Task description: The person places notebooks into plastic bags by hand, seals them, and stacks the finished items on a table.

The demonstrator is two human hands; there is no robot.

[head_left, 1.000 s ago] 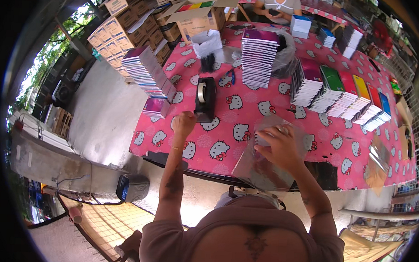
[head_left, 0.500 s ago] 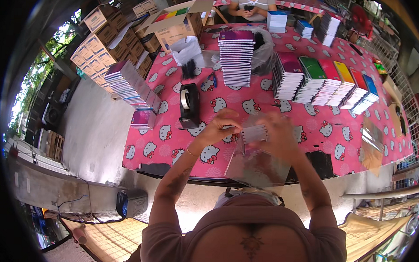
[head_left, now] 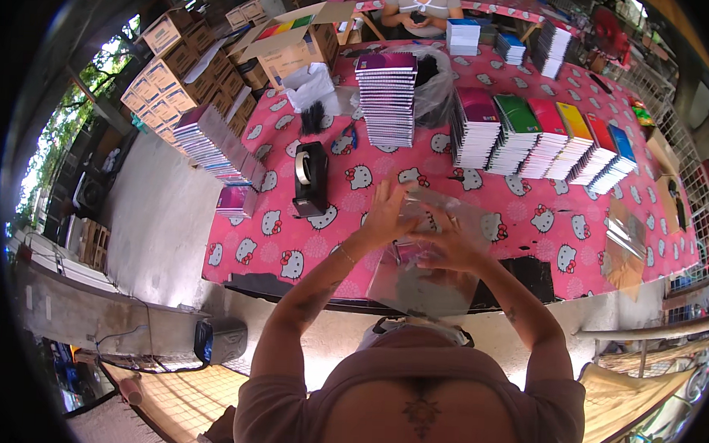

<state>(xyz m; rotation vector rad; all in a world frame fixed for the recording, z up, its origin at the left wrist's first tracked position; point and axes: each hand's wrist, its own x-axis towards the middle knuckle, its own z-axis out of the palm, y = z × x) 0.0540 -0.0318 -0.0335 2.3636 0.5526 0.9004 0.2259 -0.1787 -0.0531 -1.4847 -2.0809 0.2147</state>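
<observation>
A small spiral-bound pad lies inside or under clear plastic at the table's near edge, mostly hidden by my hands; only part of its dark wire binding (head_left: 432, 223) shows between them. Clear plastic sheeting (head_left: 422, 290) spreads below it, overhanging the edge, and more reaches beyond my fingers. My left hand (head_left: 386, 216) rests at the pad's left side, fingers stretched away from me. From the right, my right hand (head_left: 450, 244) lies over pad and plastic, its fingers spread and pointing left. Just left of them stands a black tape dispenser (head_left: 311, 181).
A tall notebook stack (head_left: 386, 101) stands mid-table, with coloured notebook stacks (head_left: 516, 141) in a row to its right. More notebooks (head_left: 216, 146) pile up at the left edge. Cartons (head_left: 298, 55) stand back left. Clear plastic sheets (head_left: 625, 243) lie right. A person (head_left: 421, 9) sits opposite.
My left hand has straightened its fingers and moved right toward the pad. The right hand has come down and left over it, hiding most of its white face. The view has shifted slightly.
</observation>
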